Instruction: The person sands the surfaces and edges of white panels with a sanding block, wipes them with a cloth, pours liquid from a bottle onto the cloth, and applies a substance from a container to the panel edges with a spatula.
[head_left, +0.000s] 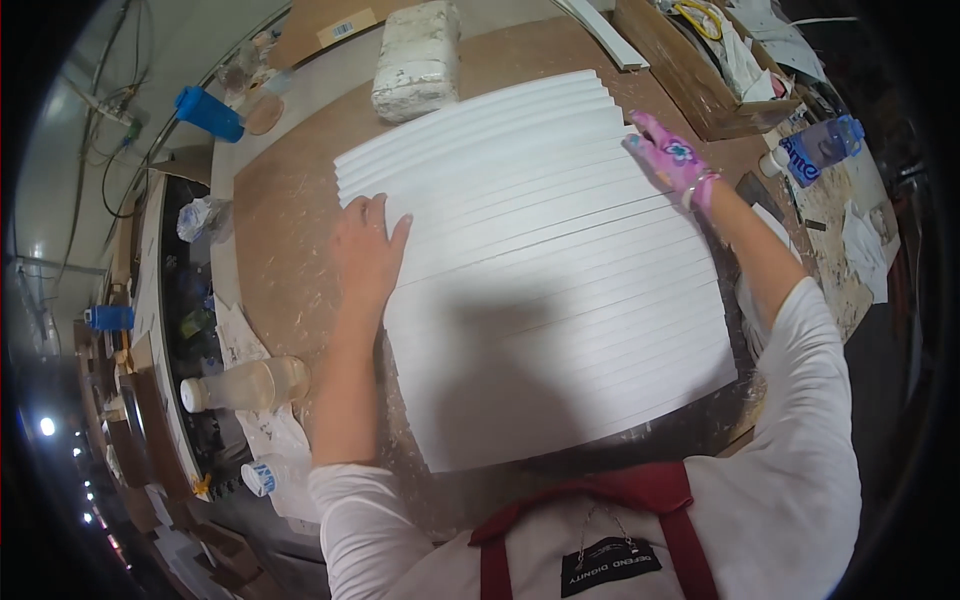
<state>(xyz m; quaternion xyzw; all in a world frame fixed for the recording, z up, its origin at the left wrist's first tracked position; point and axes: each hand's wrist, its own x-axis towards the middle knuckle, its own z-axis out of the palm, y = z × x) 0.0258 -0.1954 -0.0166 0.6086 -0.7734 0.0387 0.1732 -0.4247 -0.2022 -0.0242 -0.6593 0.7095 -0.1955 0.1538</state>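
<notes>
Long white strips (560, 220) lie side by side on a brown board, forming a wide sheet-like layer. At the far side they sit stepped, one edge showing above another. My bare left hand (368, 240) rests on the left ends of the strips, fingers flat and thumb spread away. At the opposite ends is my right hand (675, 160), in a pink flowered glove, with its fingers stretched along the edge and the thumb apart. The undersides of both hands are hidden. A dark shadow falls across the nearer strips.
A white, rough-surfaced block (417, 60) stands behind the strips. At the back right is a wooden box (690, 75) of odds and ends. A water bottle (820, 150) lies at the right; a clear bottle (250, 385) and blue cup (210, 114) are at the left.
</notes>
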